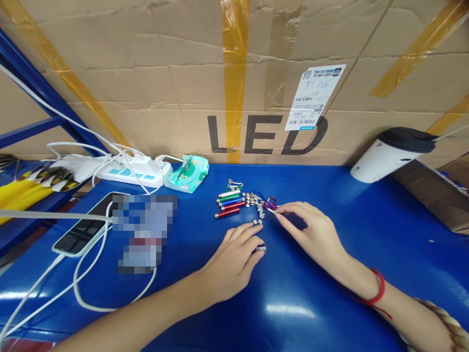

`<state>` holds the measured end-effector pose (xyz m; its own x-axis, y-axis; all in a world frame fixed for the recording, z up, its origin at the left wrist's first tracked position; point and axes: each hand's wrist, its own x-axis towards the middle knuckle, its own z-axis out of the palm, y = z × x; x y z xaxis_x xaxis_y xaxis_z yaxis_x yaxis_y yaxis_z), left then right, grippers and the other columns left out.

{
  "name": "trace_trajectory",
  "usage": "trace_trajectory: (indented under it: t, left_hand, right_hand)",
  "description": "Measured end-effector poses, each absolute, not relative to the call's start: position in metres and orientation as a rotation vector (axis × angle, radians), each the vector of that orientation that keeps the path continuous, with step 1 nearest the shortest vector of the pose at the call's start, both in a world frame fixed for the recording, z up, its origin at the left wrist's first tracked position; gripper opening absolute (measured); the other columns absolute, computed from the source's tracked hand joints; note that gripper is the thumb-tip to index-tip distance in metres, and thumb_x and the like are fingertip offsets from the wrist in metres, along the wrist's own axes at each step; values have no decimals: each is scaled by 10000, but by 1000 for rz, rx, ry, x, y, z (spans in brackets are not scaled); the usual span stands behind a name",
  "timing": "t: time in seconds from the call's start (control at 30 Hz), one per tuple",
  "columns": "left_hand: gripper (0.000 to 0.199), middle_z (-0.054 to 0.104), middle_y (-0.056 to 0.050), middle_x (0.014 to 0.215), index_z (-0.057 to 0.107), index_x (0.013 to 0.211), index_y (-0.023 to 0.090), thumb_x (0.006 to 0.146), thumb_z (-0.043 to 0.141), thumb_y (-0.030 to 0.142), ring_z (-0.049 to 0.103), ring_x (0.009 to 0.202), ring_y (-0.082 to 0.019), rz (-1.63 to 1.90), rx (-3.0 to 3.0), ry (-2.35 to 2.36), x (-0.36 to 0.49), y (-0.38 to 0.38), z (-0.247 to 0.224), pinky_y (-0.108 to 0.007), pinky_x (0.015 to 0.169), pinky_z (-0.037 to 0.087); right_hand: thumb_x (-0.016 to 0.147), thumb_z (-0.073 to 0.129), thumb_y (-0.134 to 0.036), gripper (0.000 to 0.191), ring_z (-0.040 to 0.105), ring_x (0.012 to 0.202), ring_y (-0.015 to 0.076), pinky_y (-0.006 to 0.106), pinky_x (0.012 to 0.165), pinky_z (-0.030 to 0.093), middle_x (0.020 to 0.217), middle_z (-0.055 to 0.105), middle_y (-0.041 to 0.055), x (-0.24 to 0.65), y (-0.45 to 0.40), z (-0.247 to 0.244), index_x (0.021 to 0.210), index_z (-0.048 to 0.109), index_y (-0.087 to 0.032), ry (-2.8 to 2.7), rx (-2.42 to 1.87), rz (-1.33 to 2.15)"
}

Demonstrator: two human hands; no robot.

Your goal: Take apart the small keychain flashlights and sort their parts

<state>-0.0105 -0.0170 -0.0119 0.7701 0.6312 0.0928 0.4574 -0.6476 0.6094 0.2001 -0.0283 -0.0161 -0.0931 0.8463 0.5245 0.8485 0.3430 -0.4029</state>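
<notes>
My left hand [234, 261] lies low over the blue table, thumb and index finger closed on a small dark-blue and silvery piece [260, 248]. Its other fingertips reach close to two button cells [257, 222]. With thumb and index finger, my right hand [315, 230] pinches a thin silvery piece [271, 210] beside a red carabiner [270, 202]; its exact kind is too small to tell. A blue carabiner [258, 194] lies just left of it. More button cells [252, 198] and small metal clasps [261, 210] are clustered there. Several metal tubes in red [227, 213], blue, green and silver lie in a row.
A green tissue pack [188, 173] and a white power strip [134, 171] with cables stand at the back left. Near them lie a phone [86, 227] and a blurred item [144, 232]. A lidded paper cup [384, 159] leans at right. A large cardboard box [168, 98] closes off the back.
</notes>
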Motion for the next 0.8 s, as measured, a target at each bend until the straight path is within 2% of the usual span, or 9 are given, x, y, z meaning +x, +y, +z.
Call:
trace_trajectory:
  t: [0.13, 0.23, 0.37, 0.5, 0.6, 0.8]
  left_hand:
    - [220, 393, -95, 1432, 547, 1012, 196, 950, 341, 243, 278, 1349, -230, 384, 2404, 860, -11, -13, -16, -444, 1051, 297]
    - [218, 405, -100, 1422, 547, 1007, 197, 950, 344, 251, 286, 1345, -233, 423, 2399, 889, -10, -12, -18, -443, 1048, 302]
    - [205, 503, -81, 1318, 547, 999, 200, 947, 354, 245, 376, 1272, -223, 512, 2368, 929, -10, -13, -17, -421, 1026, 318]
    - [197, 585, -46, 1080, 552, 946, 202, 944, 357, 234, 503, 1048, -199, 572, 2301, 1011, -8, -15, -12, -379, 899, 387]
    - [200, 579, -25, 965, 560, 929, 208, 942, 365, 248, 506, 937, -187, 602, 2252, 1050, -6, -16, -9, -358, 830, 392]
    - [152, 578, -19, 935, 584, 954, 225, 914, 441, 258, 507, 898, -190, 656, 2224, 1035, -5, -17, -10, -347, 807, 392]
  right_hand:
    - [876, 537, -325, 163, 610, 698, 183, 312, 612, 462, 777, 682, 16, 207, -26, -15, 878, 656, -213, -1920, -1620, -132]
    - [868, 541, -310, 154, 608, 696, 194, 315, 597, 455, 770, 684, 17, 211, -23, -17, 859, 662, -213, -1970, -1682, -180]
    - [887, 497, -263, 164, 599, 786, 214, 344, 676, 459, 886, 677, 46, 210, -22, -20, 928, 645, -206, -2049, -1677, -164]
    - [904, 479, -247, 225, 551, 965, 228, 370, 785, 446, 1079, 612, 85, 203, -24, -18, 1092, 595, -203, -2137, -1532, -107]
    - [914, 470, -255, 240, 499, 1072, 239, 395, 856, 421, 1157, 570, 99, 197, -29, -16, 1114, 597, -210, -2192, -1451, -95]
    - [924, 452, -272, 297, 406, 1198, 274, 459, 925, 379, 1300, 491, 102, 191, -34, -15, 1185, 591, -244, -2327, -1402, -157]
